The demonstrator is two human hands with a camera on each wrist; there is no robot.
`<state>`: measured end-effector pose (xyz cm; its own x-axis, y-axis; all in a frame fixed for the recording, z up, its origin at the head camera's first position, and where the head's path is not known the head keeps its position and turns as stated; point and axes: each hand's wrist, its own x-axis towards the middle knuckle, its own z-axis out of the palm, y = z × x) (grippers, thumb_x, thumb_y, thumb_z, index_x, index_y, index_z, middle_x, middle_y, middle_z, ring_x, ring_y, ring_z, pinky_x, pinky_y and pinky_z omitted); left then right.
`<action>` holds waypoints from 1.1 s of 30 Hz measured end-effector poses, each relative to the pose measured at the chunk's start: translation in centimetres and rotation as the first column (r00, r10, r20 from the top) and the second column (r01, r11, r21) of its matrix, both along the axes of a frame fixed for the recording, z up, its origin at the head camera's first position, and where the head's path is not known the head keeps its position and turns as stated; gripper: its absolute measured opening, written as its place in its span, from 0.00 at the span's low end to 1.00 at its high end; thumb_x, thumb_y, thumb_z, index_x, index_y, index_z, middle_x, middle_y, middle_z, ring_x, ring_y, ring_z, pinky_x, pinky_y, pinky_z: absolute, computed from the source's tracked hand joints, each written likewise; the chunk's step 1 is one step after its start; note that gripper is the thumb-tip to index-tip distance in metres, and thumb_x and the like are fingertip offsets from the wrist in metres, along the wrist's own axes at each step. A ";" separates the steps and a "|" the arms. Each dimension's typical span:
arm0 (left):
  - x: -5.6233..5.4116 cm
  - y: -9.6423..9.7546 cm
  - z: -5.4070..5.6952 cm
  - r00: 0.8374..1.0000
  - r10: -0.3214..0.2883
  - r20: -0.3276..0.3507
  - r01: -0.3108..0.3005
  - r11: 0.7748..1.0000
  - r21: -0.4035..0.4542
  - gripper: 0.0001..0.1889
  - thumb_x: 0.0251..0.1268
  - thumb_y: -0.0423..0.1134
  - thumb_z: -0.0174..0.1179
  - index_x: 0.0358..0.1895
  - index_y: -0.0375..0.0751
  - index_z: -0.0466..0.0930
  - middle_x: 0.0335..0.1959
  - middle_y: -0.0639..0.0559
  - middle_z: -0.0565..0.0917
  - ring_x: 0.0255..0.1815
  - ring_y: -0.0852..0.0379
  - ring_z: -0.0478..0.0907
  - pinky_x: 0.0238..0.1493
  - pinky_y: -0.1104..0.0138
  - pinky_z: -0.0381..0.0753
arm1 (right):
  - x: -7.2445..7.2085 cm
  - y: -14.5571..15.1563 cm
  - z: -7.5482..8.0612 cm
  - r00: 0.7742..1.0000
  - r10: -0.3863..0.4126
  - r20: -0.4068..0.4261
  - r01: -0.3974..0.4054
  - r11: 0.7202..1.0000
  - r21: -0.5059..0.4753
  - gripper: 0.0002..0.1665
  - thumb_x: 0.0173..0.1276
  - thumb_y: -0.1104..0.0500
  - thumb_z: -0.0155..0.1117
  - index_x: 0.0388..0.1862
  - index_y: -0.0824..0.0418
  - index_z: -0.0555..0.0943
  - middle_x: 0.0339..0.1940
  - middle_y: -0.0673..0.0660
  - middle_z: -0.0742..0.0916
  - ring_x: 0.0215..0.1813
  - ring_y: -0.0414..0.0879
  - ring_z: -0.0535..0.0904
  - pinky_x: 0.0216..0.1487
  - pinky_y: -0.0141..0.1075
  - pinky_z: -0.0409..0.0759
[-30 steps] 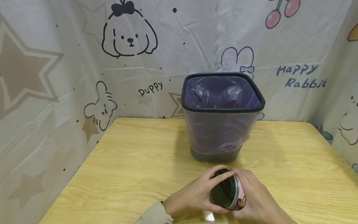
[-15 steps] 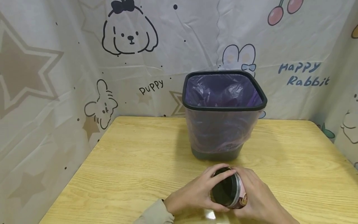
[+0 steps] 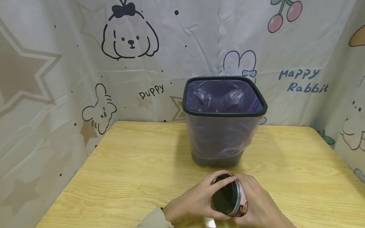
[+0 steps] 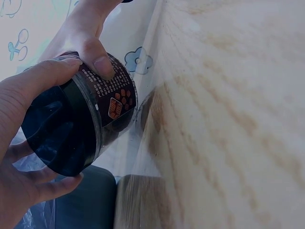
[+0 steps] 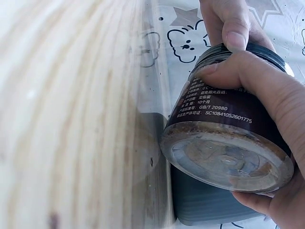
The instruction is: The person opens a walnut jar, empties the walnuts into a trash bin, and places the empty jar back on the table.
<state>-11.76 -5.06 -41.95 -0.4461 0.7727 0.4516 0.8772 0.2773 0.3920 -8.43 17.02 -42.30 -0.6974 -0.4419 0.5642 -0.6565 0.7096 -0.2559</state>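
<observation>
Here, both hands (image 3: 196,199) (image 3: 256,199) grip dark-lidded jar (image 3: 228,197) — label (image 5: 214,102) reads "GB/T 20980"; backdrop (image 3: 185,57), "Happy Rabbit".

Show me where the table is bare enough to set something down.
A broad patch of table lies free left of the bin and left hand; another lies right of the bin and right hand. Crowded: the near middle, where both hands hold the jar before the bin.

Clear jar (image 5: 226,125), dark lid (image 3: 224,197) on, dark-brown label (image 5: 212,101), white print. Tilted, lid toward person's left; held between left fingers (image 3: 225,183) and right fingers (image 5: 251,202), near worktop (image 3: 137,167).
</observation>
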 end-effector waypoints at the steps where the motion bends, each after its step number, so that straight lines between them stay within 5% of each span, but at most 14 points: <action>1: 0.0 0.0 0.0 1.000 0.001 0.002 -0.001 1.000 -0.003 0.55 0.45 0.51 0.76 0.76 0.50 0.51 0.73 0.48 0.55 0.70 0.55 0.58 0.65 0.65 0.66 | 0.0 0.0 0.0 1.000 0.002 -0.001 -0.002 1.000 0.002 0.65 0.19 0.44 0.85 0.63 0.61 0.70 0.56 0.51 0.78 0.53 0.44 0.75 0.41 0.43 0.82; 8: 0.1 -0.1 0.1 0.999 0.000 0.035 0.000 1.000 -0.006 0.55 0.46 0.51 0.76 0.77 0.52 0.50 0.73 0.50 0.54 0.70 0.55 0.58 0.64 0.64 0.68 | 0.0 0.0 -0.1 1.000 0.003 -0.013 -0.003 1.000 0.009 0.65 0.19 0.42 0.85 0.63 0.61 0.70 0.56 0.50 0.78 0.53 0.44 0.75 0.41 0.42 0.82; 33: 0.0 0.0 -0.1 0.999 0.011 -0.034 -0.009 0.999 0.039 0.55 0.43 0.51 0.77 0.75 0.48 0.52 0.69 0.44 0.60 0.67 0.55 0.62 0.64 0.66 0.68 | -0.1 -0.2 -0.1 1.000 0.001 -0.023 -0.001 1.000 0.013 0.65 0.17 0.42 0.85 0.62 0.59 0.71 0.55 0.48 0.78 0.53 0.43 0.75 0.42 0.42 0.81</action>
